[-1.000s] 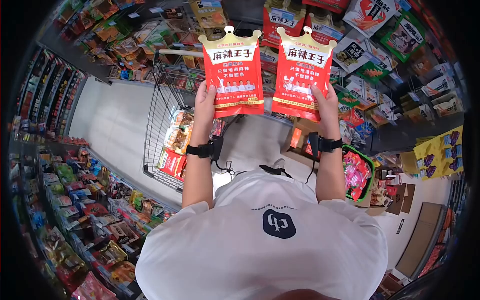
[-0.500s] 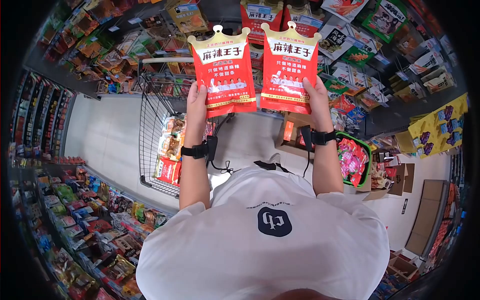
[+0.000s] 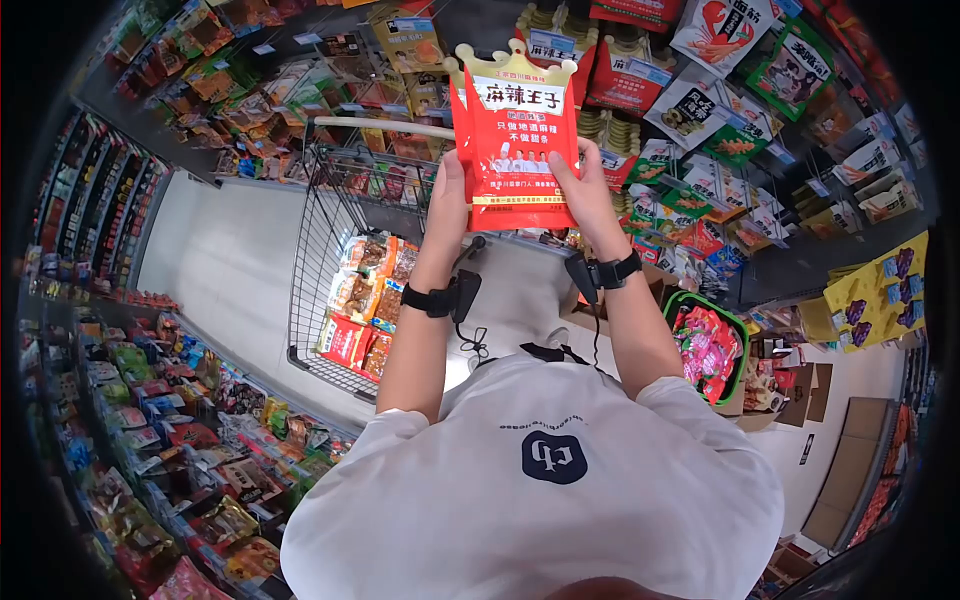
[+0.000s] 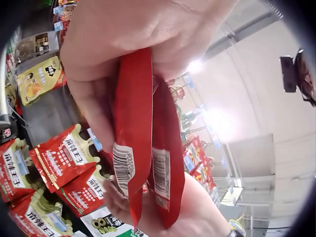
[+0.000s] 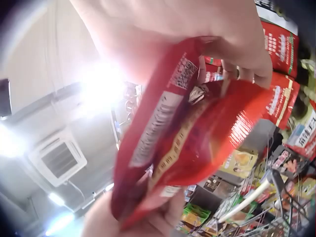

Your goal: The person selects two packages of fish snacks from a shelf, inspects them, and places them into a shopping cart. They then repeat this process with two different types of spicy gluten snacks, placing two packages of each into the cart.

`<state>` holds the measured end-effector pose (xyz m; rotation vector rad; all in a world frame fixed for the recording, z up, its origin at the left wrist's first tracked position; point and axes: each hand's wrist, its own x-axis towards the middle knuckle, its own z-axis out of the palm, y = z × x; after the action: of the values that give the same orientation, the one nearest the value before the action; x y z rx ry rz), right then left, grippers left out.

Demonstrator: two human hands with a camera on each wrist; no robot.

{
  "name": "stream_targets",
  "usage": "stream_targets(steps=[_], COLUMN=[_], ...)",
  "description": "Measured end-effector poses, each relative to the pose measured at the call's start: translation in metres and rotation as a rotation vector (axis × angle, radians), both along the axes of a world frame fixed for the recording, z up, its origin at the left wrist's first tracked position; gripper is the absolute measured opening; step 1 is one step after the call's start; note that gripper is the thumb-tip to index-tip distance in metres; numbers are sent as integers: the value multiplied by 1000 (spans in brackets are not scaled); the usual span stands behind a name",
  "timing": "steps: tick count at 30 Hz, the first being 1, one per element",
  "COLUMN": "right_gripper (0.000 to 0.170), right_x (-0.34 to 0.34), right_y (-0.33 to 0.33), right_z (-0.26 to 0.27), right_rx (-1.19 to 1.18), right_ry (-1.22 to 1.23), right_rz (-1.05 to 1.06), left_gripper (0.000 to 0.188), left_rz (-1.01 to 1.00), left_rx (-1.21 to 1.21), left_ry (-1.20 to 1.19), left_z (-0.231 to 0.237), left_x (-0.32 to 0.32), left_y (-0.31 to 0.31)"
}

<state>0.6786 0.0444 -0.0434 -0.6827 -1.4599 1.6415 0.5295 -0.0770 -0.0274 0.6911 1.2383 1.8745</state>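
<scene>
Two red snack bags with gold crown-shaped tops are together in front of the chest, one over the other. The front snack bag (image 3: 516,150) covers most of the rear snack bag (image 3: 461,112), whose crown edge peeks out at left. My left hand (image 3: 447,200) grips the bags' left side. On the other side my right hand (image 3: 588,195) holds them, thumb across the printed front. Seen edge-on in the left wrist view, both bags (image 4: 133,108) have white barcodes. The right wrist view has their sides slightly parted, below the right hand (image 5: 182,24).
A wire shopping cart (image 3: 310,230) with several snack packs (image 3: 360,290) stands at left. Hanging shelves of snacks (image 3: 700,110) rise ahead. A green-rimmed basket (image 3: 742,345) of pink packets is at right, near cardboard boxes (image 3: 818,385).
The two bags, earlier held apart side by side, one in each hand, have come together and now overlap. Both hands have moved closer to each other.
</scene>
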Motion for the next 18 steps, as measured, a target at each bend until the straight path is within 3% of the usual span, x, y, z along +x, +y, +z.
stream_targets(steps=[1, 4, 5, 7, 8, 9, 11, 12, 13, 16, 18], right_gripper=[49, 61, 61, 66, 72, 72, 80, 81, 82, 68, 50], right_x=[-3, -10, -12, -14, -8, -6, -2, -3, -14, -7, -2], right_y=[-4, -12, -12, -14, -13, -13, -14, -21, -21, -22, -6], right_z=[-4, -24, -31, -33, -30, -23, -10, -5, -14, -6, -14], right_rx=[-11, 141, 139, 254, 517, 522, 695, 374, 266, 94, -274], right_ry=[-4, -29, -40, -90, -393, -380, -448, -266, 6, 70, 217], right_rz=[2, -48, -36, -108, -256, -244, -174, 105, 255, 333, 329], left_gripper=[37, 62, 62, 65, 62, 62, 62, 61, 63, 56, 53], left_rz=[2, -82, -72, 13, 110, 125, 322, 380, 388, 360, 370], left_rx=[-11, -50, -54, -42, -2, -1, -263, -342, -365, -274, -193], left_ry=[-4, 365, 353, 285, 409, 418, 754, 868, 1015, 1238, 1328], left_z=[-3, -19, -25, -35, -48, -39, -17, -17, -11, -16, -12], left_x=[-1, 9, 13, 19, 21, 26, 44, 51, 61, 77, 92], left_y=[-4, -12, -11, -9, -5, -5, -12, -9, -9, 2, 5])
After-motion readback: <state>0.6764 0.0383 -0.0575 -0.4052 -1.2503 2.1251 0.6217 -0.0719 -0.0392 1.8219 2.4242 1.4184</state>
